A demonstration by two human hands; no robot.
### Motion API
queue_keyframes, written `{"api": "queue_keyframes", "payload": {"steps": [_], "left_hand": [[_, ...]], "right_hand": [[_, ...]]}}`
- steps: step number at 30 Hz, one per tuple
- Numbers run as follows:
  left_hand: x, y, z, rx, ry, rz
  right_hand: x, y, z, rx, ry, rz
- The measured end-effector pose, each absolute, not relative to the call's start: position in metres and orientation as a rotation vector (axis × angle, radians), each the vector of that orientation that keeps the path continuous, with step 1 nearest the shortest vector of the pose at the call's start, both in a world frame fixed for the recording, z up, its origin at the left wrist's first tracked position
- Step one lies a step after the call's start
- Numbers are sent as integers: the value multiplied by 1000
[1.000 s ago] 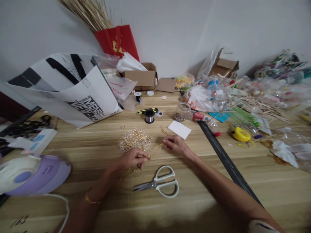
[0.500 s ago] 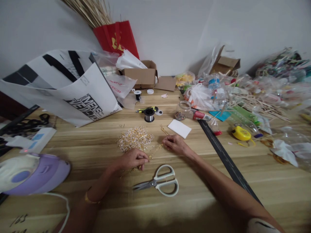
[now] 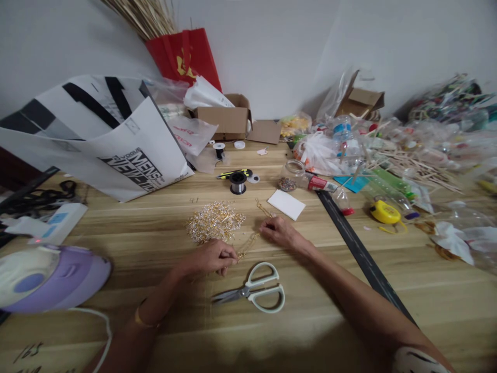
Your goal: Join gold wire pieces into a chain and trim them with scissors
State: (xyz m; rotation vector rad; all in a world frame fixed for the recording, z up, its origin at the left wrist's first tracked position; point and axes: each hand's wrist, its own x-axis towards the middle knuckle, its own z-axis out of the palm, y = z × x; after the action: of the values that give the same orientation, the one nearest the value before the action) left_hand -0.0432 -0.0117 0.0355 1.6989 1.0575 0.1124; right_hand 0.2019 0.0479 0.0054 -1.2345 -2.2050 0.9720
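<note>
A thin gold chain (image 3: 250, 241) runs between my two hands just above or on the wooden table. My left hand (image 3: 216, 256) pinches one end, its fingers closed. The fingers of my right hand (image 3: 276, 229) are closed on the chain farther along, and a loose length extends beyond them toward the back. Behind my left hand lies a heap of small gold and silver pieces (image 3: 216, 221), too fine to make out singly. Scissors (image 3: 250, 291) with pale handles lie slightly apart in front of my hands, blades pointing left.
A white card (image 3: 286, 204) lies behind my right hand, near a wire spool (image 3: 238, 183) and a jar of beads (image 3: 292, 176). At left stand a purple-and-white appliance (image 3: 77, 277) and a large paper bag (image 3: 147, 155). Plastic bottles and a yellow tape measure (image 3: 385, 212) crowd the right.
The chain between my hands hangs in a slightly different curve. Both hands keep nearly the same place and grip, and the whole view has shifted a little.
</note>
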Motion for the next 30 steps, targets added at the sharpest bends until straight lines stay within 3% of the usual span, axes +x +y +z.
{"api": "queue_keyframes", "payload": {"steps": [21,30], "left_hand": [[-31,-14,44,1923,1254,16],[-31,-13,38,1994,1224,34]], "right_hand": [[199,44,20,-1572,-2472,683],[201,46,15,-1475,-2323,582]]}}
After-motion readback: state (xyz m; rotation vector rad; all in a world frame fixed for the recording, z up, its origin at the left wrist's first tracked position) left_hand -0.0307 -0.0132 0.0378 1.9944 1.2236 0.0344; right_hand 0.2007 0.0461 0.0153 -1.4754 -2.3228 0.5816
